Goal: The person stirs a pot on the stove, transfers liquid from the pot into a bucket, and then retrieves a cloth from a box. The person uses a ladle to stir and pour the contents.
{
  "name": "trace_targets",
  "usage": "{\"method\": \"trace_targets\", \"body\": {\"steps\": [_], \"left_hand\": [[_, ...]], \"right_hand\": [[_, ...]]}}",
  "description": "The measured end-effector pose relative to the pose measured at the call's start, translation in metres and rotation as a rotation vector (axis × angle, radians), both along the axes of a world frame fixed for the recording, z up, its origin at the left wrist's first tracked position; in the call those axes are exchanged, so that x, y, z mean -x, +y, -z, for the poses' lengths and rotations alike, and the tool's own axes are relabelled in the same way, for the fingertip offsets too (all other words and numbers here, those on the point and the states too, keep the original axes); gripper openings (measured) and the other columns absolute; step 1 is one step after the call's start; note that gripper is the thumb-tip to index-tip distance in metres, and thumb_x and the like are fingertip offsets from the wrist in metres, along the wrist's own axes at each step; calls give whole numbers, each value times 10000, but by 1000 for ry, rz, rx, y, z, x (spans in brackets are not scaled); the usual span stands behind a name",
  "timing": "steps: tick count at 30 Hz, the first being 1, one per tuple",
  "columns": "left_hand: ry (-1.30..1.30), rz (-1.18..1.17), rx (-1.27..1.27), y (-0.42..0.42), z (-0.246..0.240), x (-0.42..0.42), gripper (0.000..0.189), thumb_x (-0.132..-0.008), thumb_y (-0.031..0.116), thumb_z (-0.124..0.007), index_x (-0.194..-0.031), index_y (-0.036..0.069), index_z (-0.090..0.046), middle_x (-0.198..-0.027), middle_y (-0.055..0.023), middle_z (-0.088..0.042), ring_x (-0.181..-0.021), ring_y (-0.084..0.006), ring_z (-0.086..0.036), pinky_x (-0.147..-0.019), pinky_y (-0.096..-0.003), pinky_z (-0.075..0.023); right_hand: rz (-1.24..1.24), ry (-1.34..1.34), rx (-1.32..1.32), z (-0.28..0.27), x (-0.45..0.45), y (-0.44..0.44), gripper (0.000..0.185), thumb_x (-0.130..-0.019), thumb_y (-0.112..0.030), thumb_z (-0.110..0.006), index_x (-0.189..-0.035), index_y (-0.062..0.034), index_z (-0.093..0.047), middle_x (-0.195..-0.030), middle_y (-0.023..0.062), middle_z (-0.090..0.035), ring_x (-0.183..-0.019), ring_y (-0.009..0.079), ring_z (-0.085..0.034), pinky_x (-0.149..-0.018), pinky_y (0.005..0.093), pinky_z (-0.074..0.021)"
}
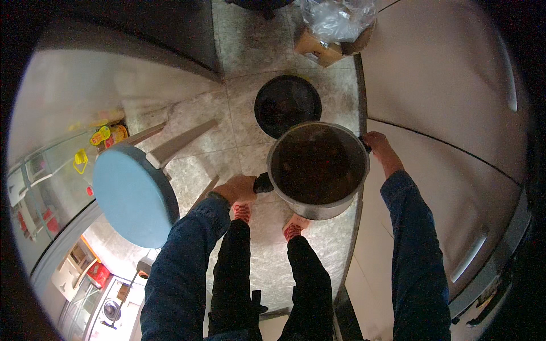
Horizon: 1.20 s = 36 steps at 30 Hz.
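Observation:
A large metal cooking pot (319,164) without a lid hangs in front of my legs, held by its two side handles. My left hand (238,189) grips the thick black handle on its left. On the other side, my right hand (379,149) has hold of the short black handle, close to the pale cabinet fronts. Dark contents (318,166) show inside the pot, too dim to identify. Just beyond the pot, a round black object (288,105), possibly a pan or lid, rests on the tiled floor, its near edge overlapped by the pot rim.
A stool with a round blue seat (132,196) stands at my left. Ahead, an open cardboard box (320,47) holds a clear plastic bag (339,19). Pale cabinet doors (431,128) run along my right. Bottles with yellow caps (102,135) stand beyond the stool.

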<state>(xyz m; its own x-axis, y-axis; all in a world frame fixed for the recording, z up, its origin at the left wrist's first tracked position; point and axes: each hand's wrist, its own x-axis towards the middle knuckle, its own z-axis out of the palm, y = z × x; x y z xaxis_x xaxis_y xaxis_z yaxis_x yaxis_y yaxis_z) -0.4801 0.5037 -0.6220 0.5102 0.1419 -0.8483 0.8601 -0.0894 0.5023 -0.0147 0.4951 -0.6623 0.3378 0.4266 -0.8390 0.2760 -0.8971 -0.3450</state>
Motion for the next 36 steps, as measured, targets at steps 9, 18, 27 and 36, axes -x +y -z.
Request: {"method": "trace_targets", "body": {"steps": [9,18,27,36], "left_hand": [[-69,-19,-13,1,6,0,357,-672,206,-588,-1002,70,-584,-894,-187,-641,-879,-335,-617,-767,-411,-474],[13,-50,37,13,1,-1,378,-649,232,-605,-989,69,-593,-839,-165,-652,-809,-312,-636,-738,-386,-481],[-15,-67,98,15,14,6,398,-644,237,-603,-1001,61,-586,-816,-165,-645,-774,-291,-634,-691,-381,-479],[-58,-230,301,23,7,5,375,-650,204,-598,-966,10,-541,-657,-86,-563,-585,-206,-545,-540,-346,-441]], "right_hand": [[-1258,-344,-419,23,-21,19,164,-770,-153,-648,-918,-84,-662,-808,63,-634,-721,184,-563,-627,320,-424],[-1118,-293,-231,17,-11,48,243,-739,-78,-589,-945,-176,-674,-895,99,-666,-848,287,-637,-751,385,-515],[-696,-99,-61,26,-11,66,156,-767,-230,-640,-833,-88,-630,-823,10,-592,-746,156,-499,-633,274,-363],[-796,-65,-120,-15,15,89,208,-797,-259,-639,-694,-96,-561,-604,-24,-429,-511,90,-339,-436,262,-276]]}}
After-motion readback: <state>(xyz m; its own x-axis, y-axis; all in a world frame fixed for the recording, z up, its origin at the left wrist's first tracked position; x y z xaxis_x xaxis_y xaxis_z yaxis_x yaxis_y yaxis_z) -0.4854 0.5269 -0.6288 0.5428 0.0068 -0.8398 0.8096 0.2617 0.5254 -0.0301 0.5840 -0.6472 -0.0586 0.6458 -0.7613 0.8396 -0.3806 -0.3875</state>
